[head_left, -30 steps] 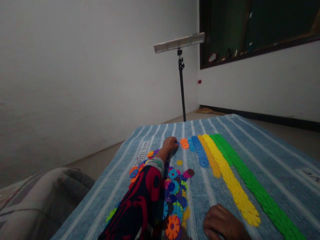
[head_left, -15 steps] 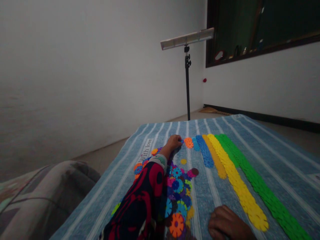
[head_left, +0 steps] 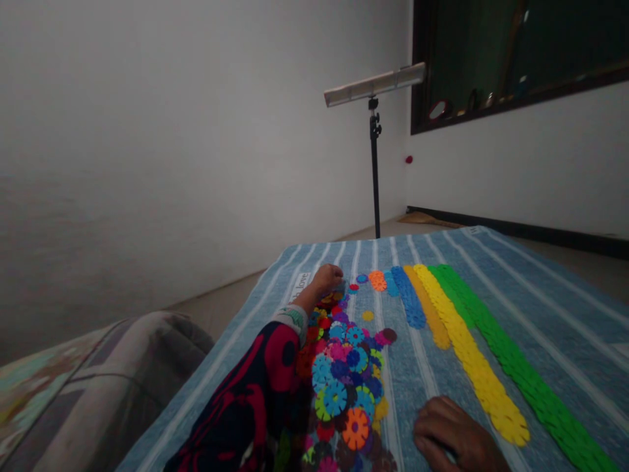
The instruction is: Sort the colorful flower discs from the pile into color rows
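Observation:
My left hand (head_left: 328, 279) is over the far end of a pile of flower-shaped notched plastic discs (head_left: 339, 367), its fingers loosely bent and apart, with no disc visible in them. Part of the fingertips is hidden. Right of it a blue-purple disc (head_left: 362, 278) lies flat by a short orange row (head_left: 378, 281). A small red disc (head_left: 354, 288) is close to those fingers. My right hand (head_left: 455, 432) rests on the striped cloth near the front, fingers curled in, nothing seen in them.
Overlapping rows of discs run to the right: light blue (head_left: 392, 283), blue (head_left: 409, 298), orange-yellow (head_left: 428, 308), yellow (head_left: 469, 354) and green (head_left: 515, 357). A lone yellow disc (head_left: 367, 316) lies beside the pile. A lamp stand (head_left: 375, 157) rises behind the blue striped cloth (head_left: 236, 387).
My left hand has let go of the blue-purple disc beside the orange row and moved left to the pile. My right hand stays on the cloth. The view has shifted slightly.

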The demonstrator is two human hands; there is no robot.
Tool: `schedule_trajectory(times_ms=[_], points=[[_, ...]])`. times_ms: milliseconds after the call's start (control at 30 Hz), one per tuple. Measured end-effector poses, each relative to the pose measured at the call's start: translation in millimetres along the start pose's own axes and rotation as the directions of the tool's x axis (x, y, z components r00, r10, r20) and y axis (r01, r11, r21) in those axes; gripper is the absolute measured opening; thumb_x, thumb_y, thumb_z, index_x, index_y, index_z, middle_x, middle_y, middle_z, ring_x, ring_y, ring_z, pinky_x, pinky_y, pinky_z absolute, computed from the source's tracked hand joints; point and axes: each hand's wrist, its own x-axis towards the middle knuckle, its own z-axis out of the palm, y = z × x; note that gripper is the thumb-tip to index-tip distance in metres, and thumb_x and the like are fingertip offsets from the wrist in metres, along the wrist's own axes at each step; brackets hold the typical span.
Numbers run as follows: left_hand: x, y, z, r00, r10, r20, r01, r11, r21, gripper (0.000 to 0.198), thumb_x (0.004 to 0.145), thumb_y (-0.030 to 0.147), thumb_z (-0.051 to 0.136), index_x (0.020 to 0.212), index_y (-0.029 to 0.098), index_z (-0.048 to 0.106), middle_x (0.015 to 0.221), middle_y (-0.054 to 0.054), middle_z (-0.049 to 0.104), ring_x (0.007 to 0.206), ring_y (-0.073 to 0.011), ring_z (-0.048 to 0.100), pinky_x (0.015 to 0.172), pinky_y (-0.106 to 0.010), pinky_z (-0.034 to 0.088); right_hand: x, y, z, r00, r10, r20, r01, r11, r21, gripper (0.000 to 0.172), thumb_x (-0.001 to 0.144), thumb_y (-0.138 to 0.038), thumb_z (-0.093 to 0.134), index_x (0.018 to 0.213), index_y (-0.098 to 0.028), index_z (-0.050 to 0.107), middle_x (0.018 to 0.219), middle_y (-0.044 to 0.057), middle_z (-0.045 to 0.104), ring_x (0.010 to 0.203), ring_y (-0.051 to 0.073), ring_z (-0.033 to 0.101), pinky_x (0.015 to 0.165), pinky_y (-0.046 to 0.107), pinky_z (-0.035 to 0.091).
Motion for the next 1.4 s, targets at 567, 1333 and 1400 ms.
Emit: schedule_trajectory(times_ms=[567,1333,1400], points=[[21.5,50.5,31.2,0.999,-0.009,0.043,0.001,0.984,0.176,0.032,0.087,0.027,0.056,0.111,0.019,0.075,0.114,-0.016,0.068,0.114,-0.0294,0.060,0.091,-0.033,0.049,-4.5,9.4,5.2,0.998,-0.050,0.024,0.051,0.998,-0.025,0.012,0.089,-0.015,0.056,0.083,-0.024,0.062,0.074,-0.002,0.065,0.073,0.011,0.062,0.066,0.020,0.048],[20.7,45.5,45.2,0.999,0.027,-0.048,-0.019,0.988,0.152,0.033,0.092,0.015,0.039,0.104,0.010,0.070,0.107,-0.019,0.066,0.110,-0.0262,0.059,0.091,-0.033,0.047,-1.6,5.6,3.6,0.999,-0.039,-0.008,0.039,0.999,-0.018,0.012,0.086,-0.012,0.056,0.081,-0.023,0.060,0.073,-0.002,0.064,0.072,0.011,0.060,0.065,0.020,0.046],[21.5,44.3,40.8,0.997,-0.004,-0.081,0.014,0.992,0.122,0.033,0.092,0.014,0.039,0.103,0.010,0.070,0.105,-0.018,0.067,0.106,-0.0250,0.060,0.089,-0.032,0.046,-2.2,5.8,4.2,1.000,-0.023,0.005,0.023,1.000,-0.017,0.013,0.086,-0.011,0.055,0.081,-0.022,0.060,0.074,-0.002,0.064,0.073,0.011,0.061,0.066,0.020,0.046]])
